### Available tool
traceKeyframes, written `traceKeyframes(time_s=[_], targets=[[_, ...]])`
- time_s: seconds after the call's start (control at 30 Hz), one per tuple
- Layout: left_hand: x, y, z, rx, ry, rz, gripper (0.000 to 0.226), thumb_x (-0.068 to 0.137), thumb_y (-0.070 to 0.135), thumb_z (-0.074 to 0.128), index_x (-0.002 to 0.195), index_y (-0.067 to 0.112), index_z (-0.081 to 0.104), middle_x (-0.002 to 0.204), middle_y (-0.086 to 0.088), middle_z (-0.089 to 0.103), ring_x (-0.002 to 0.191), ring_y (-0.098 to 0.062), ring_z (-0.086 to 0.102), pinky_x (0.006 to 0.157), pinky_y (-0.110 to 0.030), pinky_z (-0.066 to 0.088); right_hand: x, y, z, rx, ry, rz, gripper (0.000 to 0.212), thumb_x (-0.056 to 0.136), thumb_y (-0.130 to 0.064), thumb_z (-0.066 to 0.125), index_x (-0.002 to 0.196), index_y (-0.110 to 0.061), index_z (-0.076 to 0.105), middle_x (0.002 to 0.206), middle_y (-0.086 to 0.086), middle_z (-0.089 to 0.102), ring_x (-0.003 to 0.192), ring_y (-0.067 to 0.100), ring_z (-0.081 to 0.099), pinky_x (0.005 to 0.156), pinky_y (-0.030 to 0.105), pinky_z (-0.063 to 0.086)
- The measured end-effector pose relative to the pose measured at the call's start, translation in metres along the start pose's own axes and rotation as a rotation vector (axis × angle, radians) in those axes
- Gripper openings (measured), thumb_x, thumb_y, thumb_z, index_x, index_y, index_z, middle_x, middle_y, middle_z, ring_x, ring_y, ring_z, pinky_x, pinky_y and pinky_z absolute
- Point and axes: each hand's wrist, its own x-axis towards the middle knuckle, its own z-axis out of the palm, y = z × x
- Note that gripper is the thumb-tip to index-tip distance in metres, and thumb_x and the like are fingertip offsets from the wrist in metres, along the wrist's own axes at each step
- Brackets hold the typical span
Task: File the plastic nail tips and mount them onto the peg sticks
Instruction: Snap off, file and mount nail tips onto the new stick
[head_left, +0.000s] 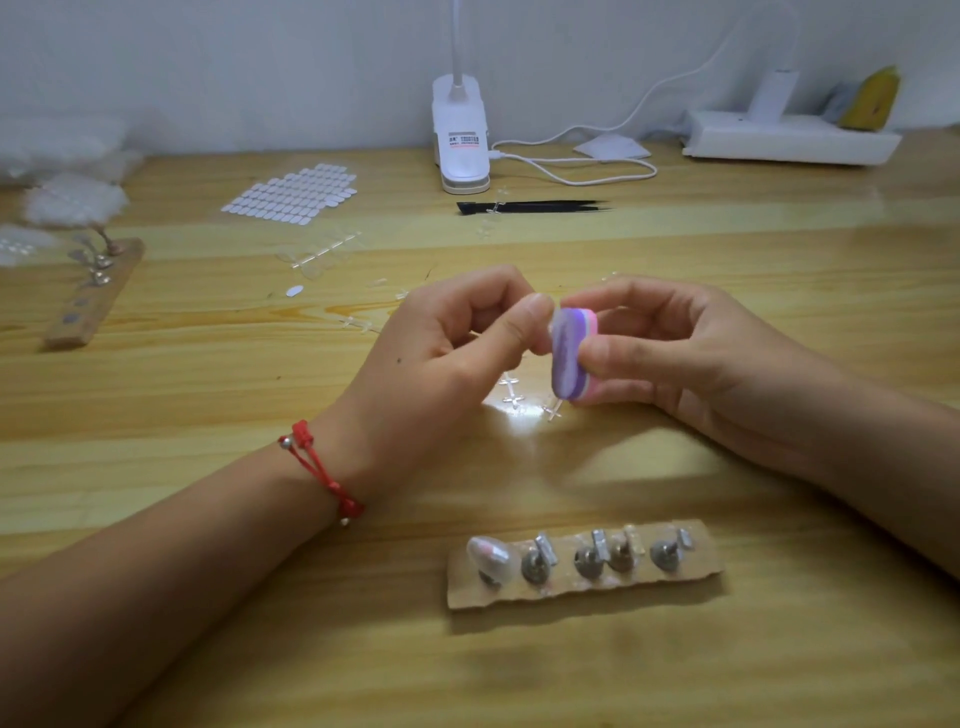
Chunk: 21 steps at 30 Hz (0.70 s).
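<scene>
**Nail tip held against the buffer block above the desk**

Both hands meet over the middle of the wooden desk (779, 291). The left hand (457, 343), with a red string bracelet (322, 467) at its wrist, has its fingers curled and pinches a clear nail tip (555, 325) between thumb and forefinger. The tip is blurred and only partly visible. It lies against the upper edge of the buffer block (571, 358), a small oval block in purple, pink and pale layers. The right hand (691, 358) grips that block upright, with the thumb on its near side and the fingers curled behind it.

Nearer the person lies a cardboard strip (691, 577) with a row of metal pegs. The leftmost peg carries a mounted nail tip (491, 558), while the bare pegs (537, 564) beside it stand at a slant. Small clear plastic offcuts (511, 400) lie on the desk just below the hands.

Far left, a second cardboard strip (72, 322) holds more pegs, near some crumpled clear bags (62, 171). Further back lie a sheet of oval adhesive tabs (293, 195), one loose tab (294, 291) and a strip of unused clear tips (322, 254). Black tweezers (535, 207) lie in front of a white clip lamp (460, 140), and its cable (571, 179) loops towards a white box (789, 137) at the wall
</scene>
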Motion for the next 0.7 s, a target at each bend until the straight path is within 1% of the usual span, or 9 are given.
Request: traceKeyframes(time_s=[0.1, 0.23, 0.3, 0.37, 0.43, 0.5, 0.6, 0.63, 0.7], targets=[[-0.0014, 0.0013, 0.0006, -0.008, -0.042, -0.007, 0.022, 0.09, 0.017, 0.049, 0.069, 0.01, 0.055, 0.049, 0.017, 0.044, 0.044, 0.001, 0.039, 0.047, -0.006, 0.028, 0.0006, 0.0001, -0.0021, 0.063, 0.078, -0.023, 0.019, 0.064, -0.013, 0.072, 0.082, -0.017, 0.077, 0.081, 0.007, 0.074, 0.074, 0.018, 0.071, 0.065, 0.022, 0.057], [-0.0022, 0.0022, 0.0006, -0.009, -0.035, -0.003, 0.023, 0.089, 0.018, 0.049, 0.068, 0.012, 0.054, 0.05, 0.016, 0.043, 0.044, 0.0, 0.037, 0.047, -0.008, 0.028, -0.0013, -0.0009, 0.0012, -0.012, -0.008, -0.003, 0.019, 0.063, -0.012, 0.072, 0.079, -0.021, 0.078, 0.081, 0.004, 0.075, 0.075, 0.015, 0.072, 0.065, 0.023, 0.057], [-0.0017, 0.0021, 0.0009, -0.005, -0.034, -0.004, 0.022, 0.089, 0.017, 0.049, 0.068, 0.012, 0.054, 0.049, 0.017, 0.044, 0.044, 0.001, 0.04, 0.047, -0.007, 0.028, -0.0001, 0.0, 0.0001, 0.028, 0.041, -0.028, 0.021, 0.06, -0.014, 0.073, 0.081, -0.017, 0.076, 0.08, 0.005, 0.075, 0.073, 0.015, 0.072, 0.064, 0.022, 0.056], [-0.0019, 0.0022, 0.0011, -0.014, -0.046, -0.013, 0.023, 0.089, 0.017, 0.049, 0.068, 0.011, 0.055, 0.048, 0.016, 0.042, 0.043, 0.0, 0.038, 0.047, -0.007, 0.027, 0.0001, 0.0003, -0.0006, 0.064, 0.076, -0.048, 0.025, 0.057, -0.016, 0.075, 0.082, -0.016, 0.075, 0.078, 0.005, 0.074, 0.07, 0.016, 0.072, 0.063, 0.022, 0.057], [-0.0019, 0.0019, 0.0005, -0.007, -0.038, -0.01, 0.023, 0.089, 0.018, 0.049, 0.068, 0.012, 0.054, 0.048, 0.016, 0.043, 0.044, 0.0, 0.037, 0.047, -0.007, 0.027, -0.0011, 0.0004, 0.0003, 0.015, 0.024, -0.034, 0.025, 0.055, -0.017, 0.078, 0.079, -0.019, 0.076, 0.082, 0.007, 0.075, 0.075, 0.018, 0.073, 0.064, 0.024, 0.057], [-0.0014, 0.0015, 0.0001, 0.005, -0.02, -0.007, 0.023, 0.089, 0.018, 0.049, 0.068, 0.013, 0.054, 0.048, 0.018, 0.045, 0.044, 0.001, 0.038, 0.047, -0.008, 0.028, -0.0017, 0.0, 0.0018, -0.02, -0.018, -0.03, 0.027, 0.053, -0.012, 0.083, 0.078, -0.021, 0.077, 0.084, 0.006, 0.075, 0.079, 0.018, 0.073, 0.065, 0.023, 0.057], [-0.0012, 0.0015, 0.0005, -0.009, -0.03, -0.024, 0.023, 0.088, 0.02, 0.05, 0.067, 0.013, 0.055, 0.048, 0.016, 0.041, 0.044, 0.0, 0.036, 0.047, -0.009, 0.028, 0.0006, 0.0011, -0.0022, 0.073, 0.069, -0.057, 0.022, 0.059, -0.012, 0.077, 0.08, -0.018, 0.075, 0.078, 0.006, 0.073, 0.071, 0.016, 0.072, 0.063, 0.022, 0.057], [-0.0015, 0.0015, 0.0006, -0.01, -0.036, -0.025, 0.023, 0.088, 0.02, 0.05, 0.067, 0.013, 0.055, 0.048, 0.015, 0.04, 0.044, 0.0, 0.035, 0.047, -0.009, 0.027, 0.0004, 0.0012, -0.0024, 0.072, 0.069, -0.056, 0.022, 0.059, -0.013, 0.076, 0.08, -0.018, 0.074, 0.079, 0.006, 0.073, 0.071, 0.016, 0.072, 0.063, 0.022, 0.057], [-0.0014, 0.0011, 0.0001, 0.005, -0.023, -0.021, 0.023, 0.088, 0.02, 0.05, 0.067, 0.014, 0.055, 0.048, 0.015, 0.041, 0.045, -0.001, 0.036, 0.048, -0.009, 0.028, -0.0007, 0.0011, 0.0, -0.019, -0.006, -0.044, 0.024, 0.057, -0.013, 0.081, 0.078, -0.021, 0.075, 0.085, 0.007, 0.074, 0.076, 0.018, 0.072, 0.064, 0.024, 0.057]])
